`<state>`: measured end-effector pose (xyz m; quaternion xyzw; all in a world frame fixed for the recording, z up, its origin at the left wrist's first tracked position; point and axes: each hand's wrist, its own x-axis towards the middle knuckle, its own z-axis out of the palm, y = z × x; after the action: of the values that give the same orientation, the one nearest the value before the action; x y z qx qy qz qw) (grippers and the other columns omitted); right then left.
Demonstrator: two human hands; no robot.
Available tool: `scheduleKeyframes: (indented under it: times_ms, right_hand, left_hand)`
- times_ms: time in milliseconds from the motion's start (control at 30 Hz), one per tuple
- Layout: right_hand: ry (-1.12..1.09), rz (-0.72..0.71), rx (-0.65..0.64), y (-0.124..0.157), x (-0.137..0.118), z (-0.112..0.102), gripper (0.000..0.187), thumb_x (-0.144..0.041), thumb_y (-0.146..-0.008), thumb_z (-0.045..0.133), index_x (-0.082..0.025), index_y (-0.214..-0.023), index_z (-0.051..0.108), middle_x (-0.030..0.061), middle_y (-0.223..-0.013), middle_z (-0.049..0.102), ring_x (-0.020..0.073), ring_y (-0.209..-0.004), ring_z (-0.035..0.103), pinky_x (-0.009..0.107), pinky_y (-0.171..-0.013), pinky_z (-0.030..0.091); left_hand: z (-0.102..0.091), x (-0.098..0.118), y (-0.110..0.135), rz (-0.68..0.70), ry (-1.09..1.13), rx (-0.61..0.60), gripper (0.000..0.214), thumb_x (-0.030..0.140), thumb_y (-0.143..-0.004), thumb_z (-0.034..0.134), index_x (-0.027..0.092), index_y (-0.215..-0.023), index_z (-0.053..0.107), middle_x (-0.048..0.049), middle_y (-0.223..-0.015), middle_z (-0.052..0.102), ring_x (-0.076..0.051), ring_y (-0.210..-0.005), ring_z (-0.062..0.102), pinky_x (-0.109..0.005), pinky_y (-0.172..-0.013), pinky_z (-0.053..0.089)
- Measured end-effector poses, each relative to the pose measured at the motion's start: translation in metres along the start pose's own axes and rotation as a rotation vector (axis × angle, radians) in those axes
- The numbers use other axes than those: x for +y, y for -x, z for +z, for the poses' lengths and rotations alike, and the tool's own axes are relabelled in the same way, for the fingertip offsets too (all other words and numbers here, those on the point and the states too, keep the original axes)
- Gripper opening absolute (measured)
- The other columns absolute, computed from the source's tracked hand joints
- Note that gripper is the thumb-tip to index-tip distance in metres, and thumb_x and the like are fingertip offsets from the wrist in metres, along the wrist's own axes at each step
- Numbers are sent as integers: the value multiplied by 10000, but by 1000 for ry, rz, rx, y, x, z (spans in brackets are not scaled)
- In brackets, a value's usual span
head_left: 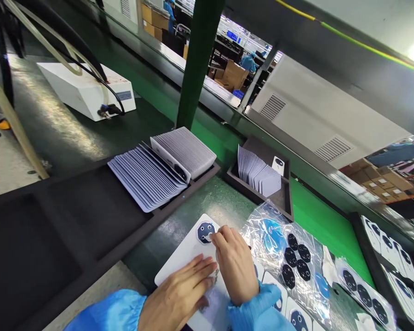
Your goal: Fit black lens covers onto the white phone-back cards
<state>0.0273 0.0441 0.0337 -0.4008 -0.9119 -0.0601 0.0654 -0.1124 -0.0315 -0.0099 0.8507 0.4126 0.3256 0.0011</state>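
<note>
A white phone back cover (181, 255) with a dark round camera piece (205, 232) near its far end lies in front of me. My left hand (182, 292) rests flat on the cover, its fingers stretched out. At the edge of the camera piece, the fingers of my right hand (236, 262) are pinched together; what they hold, if anything, is too hidden to name. Right of my hands, several black round camera pieces (296, 259) lie on clear plastic film. More white covers with dark camera pieces (298, 319) are partly hidden by my right sleeve.
Stacked covers (148, 177) stand in a long black tray (89, 216) to the left. A smaller black tray (290, 202) holds fanned covers (258, 172). A green post (196, 69) rises behind. Hoses hang over a white box (86, 92). Another tray of covers (389, 248) is at right.
</note>
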Motion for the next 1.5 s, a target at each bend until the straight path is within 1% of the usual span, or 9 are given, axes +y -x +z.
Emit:
scheduleKeyframes:
  times_ms: [167, 367, 500, 600, 800, 1000, 1133, 1267, 1500]
  right_hand:
    - [73, -77, 29, -5, -5, -1, 150, -53, -835, 588, -201, -817, 569, 12, -835, 585, 177, -714, 508, 304, -613, 379]
    - [172, -176, 75, -6, -10, -4, 162, -43, -849, 536, -180, -772, 573, 34, -790, 561, 190, -685, 454, 329, -599, 341]
    - [176, -195, 69, -10, -11, -5, 169, -38, -836, 549, -177, -743, 575, 31, -764, 553, 188, -674, 445, 326, -586, 330]
    - [168, -192, 48, -12, -10, -4, 176, -26, -839, 540, -181, -763, 577, 28, -775, 567, 184, -674, 450, 323, -592, 336]
    - [153, -175, 16, -10, -6, -6, 177, -28, -834, 554, -194, -774, 570, 25, -793, 574, 187, -697, 467, 324, -620, 349]
    - [103, -162, 11, -8, -4, -6, 183, -11, -828, 556, -191, -811, 582, 18, -815, 587, 180, -696, 474, 317, -618, 342]
    - [123, -180, 41, -11, -7, -7, 169, -12, -817, 566, -179, -796, 587, 24, -793, 581, 187, -687, 469, 323, -616, 334]
    - [154, -199, 32, -13, -10, -8, 171, -19, -822, 563, -178, -762, 583, 25, -771, 573, 187, -680, 469, 324, -610, 329]
    - [143, -204, 24, -15, -8, -7, 169, -33, -837, 559, -186, -767, 575, 24, -788, 585, 185, -684, 466, 327, -609, 325]
  left_hand:
    - [6, -1, 3, -32, 43, -82, 265, 246, -967, 437, 141, -1065, 660, -69, -1134, 711, -180, -1107, 633, -270, -965, 517]
    - [7, -3, 4, -55, 144, -68, 252, 246, -938, 504, 110, -1100, 639, -98, -1146, 703, -198, -1106, 636, -291, -990, 500]
    - [6, -4, 2, -95, 251, -89, 286, 239, -916, 552, 138, -1179, 597, -76, -1196, 680, -174, -1139, 613, -290, -1037, 451]
    - [7, -4, 2, -116, 289, -107, 280, 215, -904, 571, 150, -1175, 602, -69, -1235, 657, -176, -1167, 592, -291, -1051, 440]
    - [7, -4, 3, -108, 240, -49, 233, 225, -913, 558, 131, -1113, 633, -69, -1200, 679, -156, -1133, 616, -253, -1052, 429]
    - [7, -4, 3, -79, 174, 3, 229, 257, -921, 543, 119, -1075, 644, -52, -1168, 697, -160, -1096, 640, -246, -1011, 464]
    - [6, -5, 1, -86, 174, -50, 236, 255, -891, 596, 126, -1083, 642, -55, -1190, 684, -166, -1105, 635, -257, -1016, 455]
    - [4, -5, -1, -82, 191, -126, 270, 243, -858, 644, 118, -1097, 637, -82, -1184, 685, -172, -1113, 630, -274, -1033, 430]
    - [6, -6, 1, -77, 158, -97, 276, 238, -844, 658, 114, -1090, 645, -95, -1172, 690, -187, -1108, 632, -268, -1013, 442]
